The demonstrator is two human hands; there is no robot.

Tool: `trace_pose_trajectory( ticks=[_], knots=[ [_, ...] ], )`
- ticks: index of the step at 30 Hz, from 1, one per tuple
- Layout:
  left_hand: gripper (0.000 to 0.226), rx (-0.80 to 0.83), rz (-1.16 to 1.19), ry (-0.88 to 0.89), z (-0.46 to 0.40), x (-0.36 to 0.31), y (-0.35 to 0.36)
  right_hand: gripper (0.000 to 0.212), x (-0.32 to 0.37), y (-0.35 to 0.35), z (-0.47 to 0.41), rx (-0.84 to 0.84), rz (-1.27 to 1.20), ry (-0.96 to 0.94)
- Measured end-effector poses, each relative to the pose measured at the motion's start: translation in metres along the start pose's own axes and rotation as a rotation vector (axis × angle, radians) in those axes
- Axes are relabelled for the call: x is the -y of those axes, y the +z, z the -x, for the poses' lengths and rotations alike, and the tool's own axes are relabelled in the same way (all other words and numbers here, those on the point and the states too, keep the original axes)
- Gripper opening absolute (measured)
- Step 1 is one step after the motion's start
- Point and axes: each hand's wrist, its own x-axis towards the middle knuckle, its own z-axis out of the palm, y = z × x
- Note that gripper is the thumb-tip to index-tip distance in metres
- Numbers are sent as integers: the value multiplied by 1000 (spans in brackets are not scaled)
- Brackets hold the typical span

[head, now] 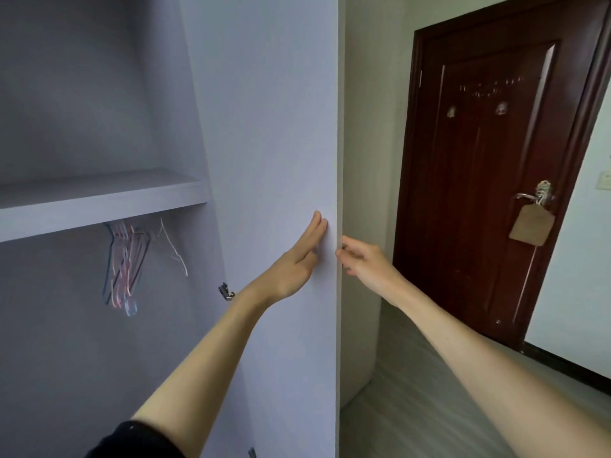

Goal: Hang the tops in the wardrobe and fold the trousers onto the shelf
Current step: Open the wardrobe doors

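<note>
I am pressing my left hand, fingers straight and flat, against the inner face of the open wardrobe door, while my right hand is curling its fingers round the door's free edge, probably to swing the panel wide and give access. Inside, a bunch of wire hangers is hanging beneath the shelf, where folded trousers are meant to go. No tops or trousers are showing in view; the rail carrying the hangers is hidden behind the shelf's front edge.
</note>
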Motion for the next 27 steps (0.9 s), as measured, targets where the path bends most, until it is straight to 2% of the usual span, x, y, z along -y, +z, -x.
trace_pose_trajectory(
  ticks=[3,7,11,16,21,27],
  knots=[
    [60,-32,-8,14,2,0,0,39,-3,1,-1,3,19,-23],
    [56,-151,-11,41,12,-1,3,33,-5,8,2,0,48,-22],
    [48,-283,30,-9,27,1,11,33,-15,13,13,-36,88,30],
    [38,-274,82,-75,50,12,33,35,-31,13,46,-19,169,120],
    [31,-59,132,-97,80,26,78,32,-54,23,111,-116,220,269],
    [36,291,158,-101,128,31,134,32,-70,45,220,-253,201,549]
  ],
)
